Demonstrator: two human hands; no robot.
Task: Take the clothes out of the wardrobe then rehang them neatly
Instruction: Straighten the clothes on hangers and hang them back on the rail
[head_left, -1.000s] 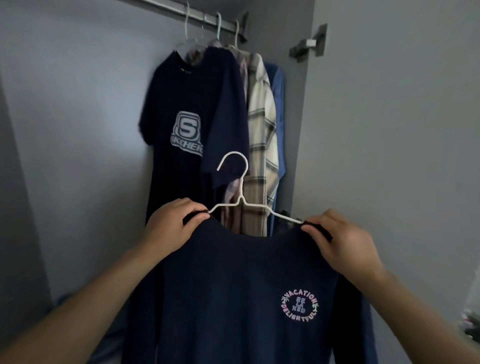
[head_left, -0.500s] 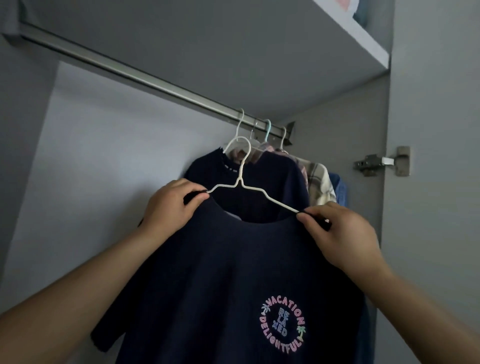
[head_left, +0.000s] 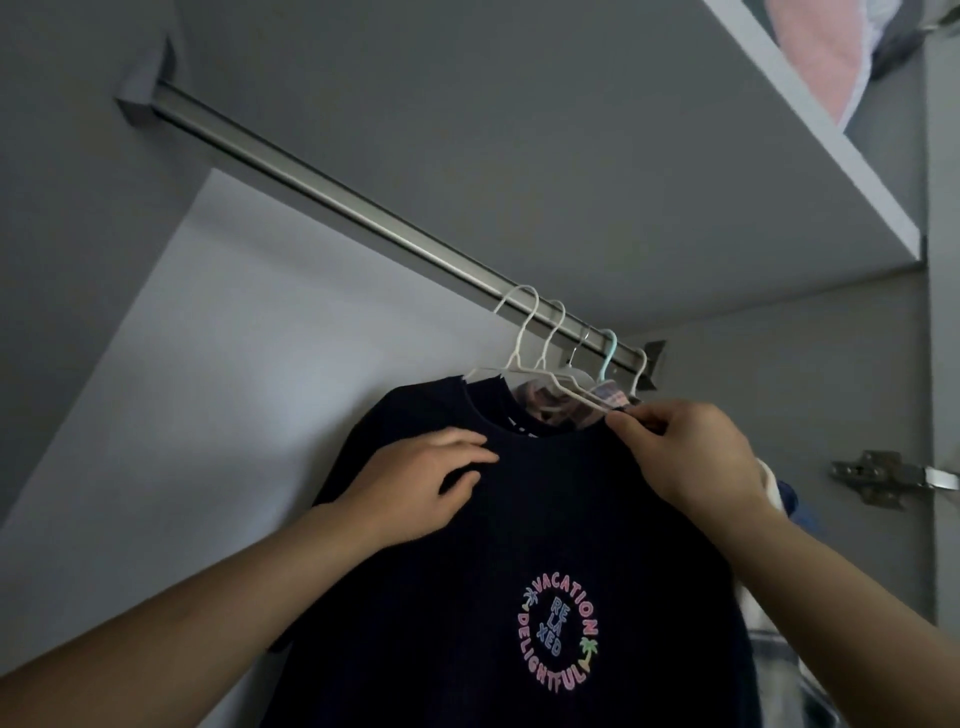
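A navy T-shirt (head_left: 519, 545) with a round pastel "Vacation Relaxed Delightful" print hangs on a white wire hanger (head_left: 519, 338) whose hook sits over the metal wardrobe rail (head_left: 322, 187). My left hand (head_left: 421, 483) lies on the shirt's left shoulder with its fingers stretched out, no longer gripping. My right hand (head_left: 691, 457) pinches the hanger's right arm and the collar edge at the right shoulder. Behind this shirt, several other hangers (head_left: 608, 358) with clothes crowd the right end of the rail, mostly hidden.
A white shelf (head_left: 779, 156) runs above the rail, with pink and grey folded fabric (head_left: 831, 47) on top. A metal door hinge (head_left: 883, 478) sticks out at the right. The rail's left stretch holds nothing. Plaid and blue cloth (head_left: 779, 649) shows behind my right forearm.
The shirt on its hanger went up and its hook now sits over the rail. My left hand let go of the hanger and lies flat on the shoulder; the view tilted upward.
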